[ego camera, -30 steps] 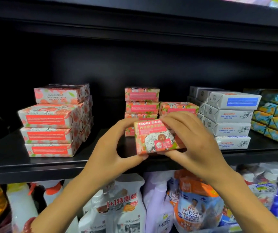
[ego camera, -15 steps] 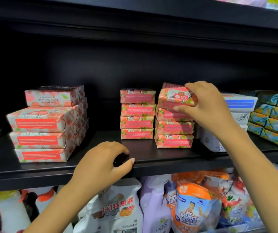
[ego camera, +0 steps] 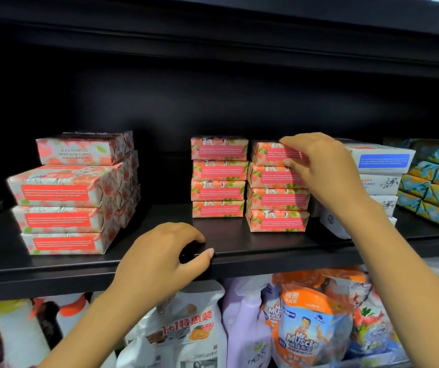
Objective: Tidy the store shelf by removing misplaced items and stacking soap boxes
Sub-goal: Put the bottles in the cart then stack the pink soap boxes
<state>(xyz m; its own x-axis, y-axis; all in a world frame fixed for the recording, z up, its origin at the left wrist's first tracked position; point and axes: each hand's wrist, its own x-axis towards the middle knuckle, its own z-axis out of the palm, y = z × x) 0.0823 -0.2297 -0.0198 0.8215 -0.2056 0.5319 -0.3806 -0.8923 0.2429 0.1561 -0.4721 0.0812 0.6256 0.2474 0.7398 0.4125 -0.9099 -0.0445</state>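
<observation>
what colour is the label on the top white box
Blue, on the top white box, seen in the head view.

This is a shop aisle. A black metal shelf (ego camera: 279, 248) carries many identical goods in neat stacks: pink floral soap boxes (ego camera: 218, 176) at its middle and towards its left edge, white soap boxes (ego camera: 380, 158) and blue-and-orange wrapped packs (ego camera: 436, 187) towards its right edge. Below it, cleaning products crowd together: a Mr Muscle refill pouch (ego camera: 306, 333) and a spray bottle (ego camera: 186, 333) labelled "1+1".
</observation>
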